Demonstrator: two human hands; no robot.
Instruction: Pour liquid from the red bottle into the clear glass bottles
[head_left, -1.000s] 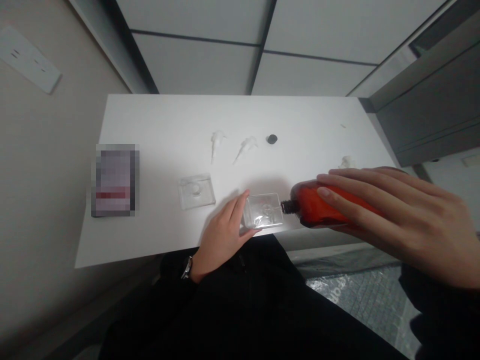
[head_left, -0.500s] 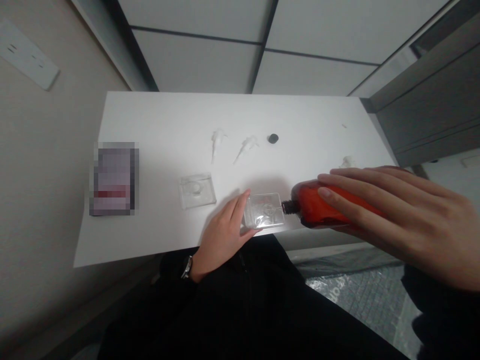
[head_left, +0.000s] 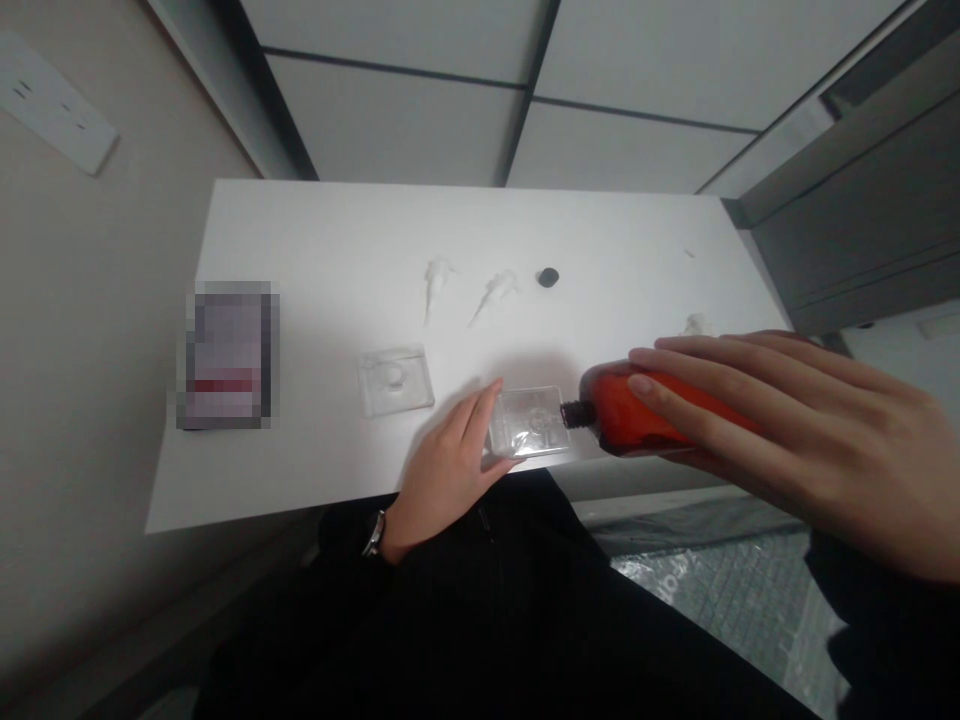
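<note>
Right hand (head_left: 825,430) wraps over a red-amber plastic bottle (head_left: 637,410), gripping it on its side, while the left hand (head_left: 442,470) holds a clear square plastic case (head_left: 529,422) with fingers and thumb at its edges. The bottle's black threaded neck (head_left: 575,414) sits just at the case's right edge, and the case rests on a white table (head_left: 315,470). Also on the table lie a second clear square piece (head_left: 395,380), a round black cap (head_left: 548,277), white smears (head_left: 437,285) and a pixelated, unreadable flat item (head_left: 229,355). A beige wall with a white outlet plate (head_left: 52,100) runs along the left; a grey cabinet (head_left: 862,200) stands at the right. Compared with a second ago, the hands hold nearly the same pose, the neck sits slightly further left, and the table shows a little higher in view.
</note>
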